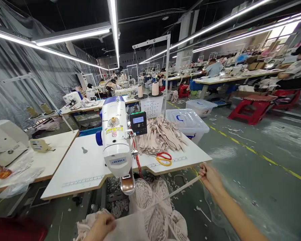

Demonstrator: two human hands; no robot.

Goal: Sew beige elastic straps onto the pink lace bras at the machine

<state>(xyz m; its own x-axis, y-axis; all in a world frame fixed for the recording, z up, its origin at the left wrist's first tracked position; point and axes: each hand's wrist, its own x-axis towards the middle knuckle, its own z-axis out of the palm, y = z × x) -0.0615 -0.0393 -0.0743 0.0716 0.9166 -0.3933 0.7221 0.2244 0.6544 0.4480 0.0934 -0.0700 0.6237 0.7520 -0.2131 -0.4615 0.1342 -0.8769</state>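
overhead, a wide factory hall is being lit by long strip lights [72, 35], and grey sheeting [20, 77] is being hung along the left wall. rows of work tables with other people seated at them are being shown far back and to the right. a grey concrete floor [261, 174], littered with small scraps, is being crossed by a yellow line [253, 150].

nearer, a white sewing table [82, 167] is being occupied by a white sewing machine [115, 140], with a control box [138, 123] just beside it. a heap of beige fabric strips [160, 135] is being kept behind the machine's right side, and red and yellow scissors [164, 158] are being left near the table's front edge. clear plastic bins [188, 122] are being stored on the floor beyond the table, and red stools [251, 107] are being kept further right.

below the table edge, a pile of white cloth and netting [153, 207] is being gathered. a thin white strip [183, 188] is being stretched taut from this pile up to the right hand [209, 177], whose fingers are being closed around its end beside the table's corner. the left hand [101, 226] is being clenched on the white cloth at the bottom of the view.
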